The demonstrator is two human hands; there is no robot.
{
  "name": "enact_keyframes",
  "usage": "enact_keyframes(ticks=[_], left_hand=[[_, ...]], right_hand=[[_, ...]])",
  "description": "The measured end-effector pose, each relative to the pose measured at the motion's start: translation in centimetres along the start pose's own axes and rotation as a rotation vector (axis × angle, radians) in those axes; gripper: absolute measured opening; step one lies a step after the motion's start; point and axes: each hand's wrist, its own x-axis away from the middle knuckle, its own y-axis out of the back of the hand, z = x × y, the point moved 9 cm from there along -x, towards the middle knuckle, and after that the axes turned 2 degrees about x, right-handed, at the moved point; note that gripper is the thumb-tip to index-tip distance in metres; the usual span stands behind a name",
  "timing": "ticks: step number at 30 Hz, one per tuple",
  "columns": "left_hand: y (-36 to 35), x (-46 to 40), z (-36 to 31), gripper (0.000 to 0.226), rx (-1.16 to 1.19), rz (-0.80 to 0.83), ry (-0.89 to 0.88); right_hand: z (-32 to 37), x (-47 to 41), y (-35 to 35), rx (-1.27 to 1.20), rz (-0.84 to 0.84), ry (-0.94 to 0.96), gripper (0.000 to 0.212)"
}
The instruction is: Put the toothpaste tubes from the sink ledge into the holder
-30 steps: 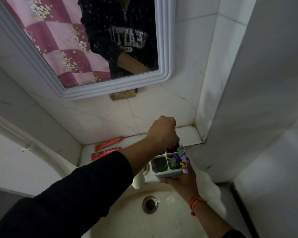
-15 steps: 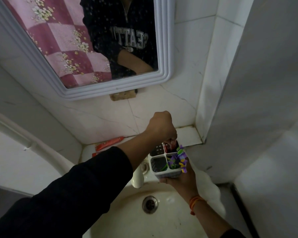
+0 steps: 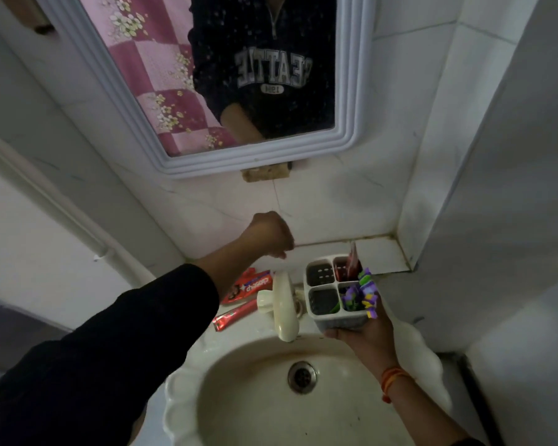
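The dark sweatshirt [image 3: 271, 72] seen in the mirror [image 3: 187, 162] bears mirrored white letters reading "SEATTLE" (the first letters partly cut off) above a small badge with reversed digits too blurred to read, and the red toothpaste tube [image 3: 248, 288] on the sink ledge shows "closeup" upside down.

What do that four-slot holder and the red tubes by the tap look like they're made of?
The holder looks like matte white moulded plastic: thin walls, perforated floors in its compartments. The red tubes seem to be glossy laminated plastic or foil, judging by the sheen and the flat crimped end; which one is unclear. The tap looks like cream plastic or enamel.
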Motion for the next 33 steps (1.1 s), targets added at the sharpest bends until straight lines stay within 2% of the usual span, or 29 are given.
enact_keyframes(ticks=[4, 9, 13, 16, 20, 23, 25, 30, 33], left_hand=[[-0.4, -1.3, 5.8, 0.029, -0.348, 0.014, -0.046], [-3.4, -2.0, 9.7, 0.055, -0.541, 0.093, -0.082], [-5.1, -2.5, 10.0, 0.033, -0.601, 0.064, -0.173], [-5.5, -3.2, 10.4, 0.034, -0.638, 0.038, -0.2], [-4.4, -3.0, 9.6, 0.053, -0.624, -0.01, -0.284], [-3.6, -2.0, 8.2, 0.052, -0.49, 0.08, -0.266], [-2.8, -1.3, 6.4, 0.053, -0.451, 0.133, -0.263], [0.8, 1.2, -0.6, 0.059, -0.584, 0.096, -0.372], [2.8, 3.2, -4.9, 0.053, -0.679, 0.044, -0.4]], right_hand=[[0.1, 0.3, -0.3, 0.012, 0.01, -0.026, 0.086], [-1.3, 0.3, -0.6, 0.098, 0.034, -0.081, 0.073], [-2.4, 0.4, -0.6, 0.08, 0.028, -0.158, 0.077], [-1.8, 0.3, -1.0, -0.009, 0.02, -0.153, 0.079], [0.5, 0.2, -1.3, -0.112, -0.003, -0.02, 0.087], [-1.4, 0.4, -1.2, -0.042, 0.008, -0.124, 0.073], [-1.6, 0.7, -0.9, 0.033, 0.024, -0.165, 0.075], [-1.4, 0.8, -0.7, 0.06, 0.022, -0.176, 0.074], [-0.6, 1.1, -0.8, 0.029, 0.015, -0.177, 0.072]])
